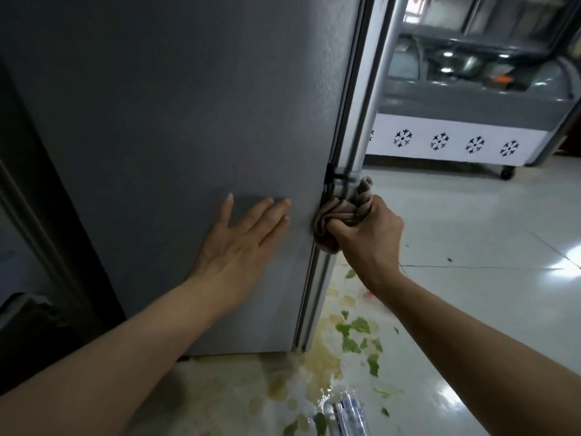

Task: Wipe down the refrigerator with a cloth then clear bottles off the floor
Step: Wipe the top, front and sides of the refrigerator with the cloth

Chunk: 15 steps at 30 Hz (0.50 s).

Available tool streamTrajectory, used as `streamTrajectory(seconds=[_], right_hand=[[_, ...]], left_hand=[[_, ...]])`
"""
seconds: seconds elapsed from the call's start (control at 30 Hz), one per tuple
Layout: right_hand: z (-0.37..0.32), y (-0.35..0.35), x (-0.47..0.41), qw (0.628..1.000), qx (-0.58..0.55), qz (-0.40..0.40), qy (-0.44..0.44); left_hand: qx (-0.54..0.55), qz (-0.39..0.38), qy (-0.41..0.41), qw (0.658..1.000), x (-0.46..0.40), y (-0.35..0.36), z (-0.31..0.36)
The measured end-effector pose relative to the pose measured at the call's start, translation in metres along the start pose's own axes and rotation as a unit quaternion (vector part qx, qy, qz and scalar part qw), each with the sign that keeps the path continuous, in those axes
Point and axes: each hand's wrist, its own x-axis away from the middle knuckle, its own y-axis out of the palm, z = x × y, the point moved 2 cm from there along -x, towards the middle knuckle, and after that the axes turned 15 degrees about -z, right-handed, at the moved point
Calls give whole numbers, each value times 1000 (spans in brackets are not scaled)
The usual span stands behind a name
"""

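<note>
Wiping stage, judged in progress: right hand [366, 229] is fisted tight round a bunched brown cloth [341, 212], pressing it onto the front corner edge of the refrigerator [176, 127], just below the black fitting where the door handle [367, 99] ends. Left hand [243, 239] lies flat, fingers spread, on the grey side panel, holding nothing, apparently as a brace.

Risks, as judged:
- Floor [478, 234] at the refrigerator's foot carries a yellowish wet spill [320, 360] with green leaf scraps [352, 333]. Glossy tile plus liquid: a foot placed there could slip, more so with weight leaning into the panel.
- One clear bottle [345, 413] lies on the floor at the bottom edge of view, in or beside the spill, close under the arms. A step onto it could roll it. Cap state cannot be told.
- Cloth could snag on the black fitting if drawn upward along the edge.
- Cloth hanging low could pick up spill and smear it back onto the panel.

Room to move:
- Right of the corner the floor is open as far as the chest freezer [456, 133], well apart.
- Left of the refrigerator a dark frame stands close; little room that side.
- Side panel is bare above and below the left hand, free for strokes.
</note>
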Motion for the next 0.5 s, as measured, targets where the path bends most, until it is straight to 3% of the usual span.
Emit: streamTrajectory(seconds=[0.13, 0.2, 0.5], right_hand=[[-25, -20, -12, 1000, -6, 16, -11], [-34, -27, -17, 1000, 2, 19, -16], [-68, -50, -39, 1000, 16, 23, -13]], left_hand=[[36, 45, 26, 998, 9, -36, -5], [59, 111, 14, 992, 10, -58, -12], [41, 221, -23, 974, 6, -136, -48]])
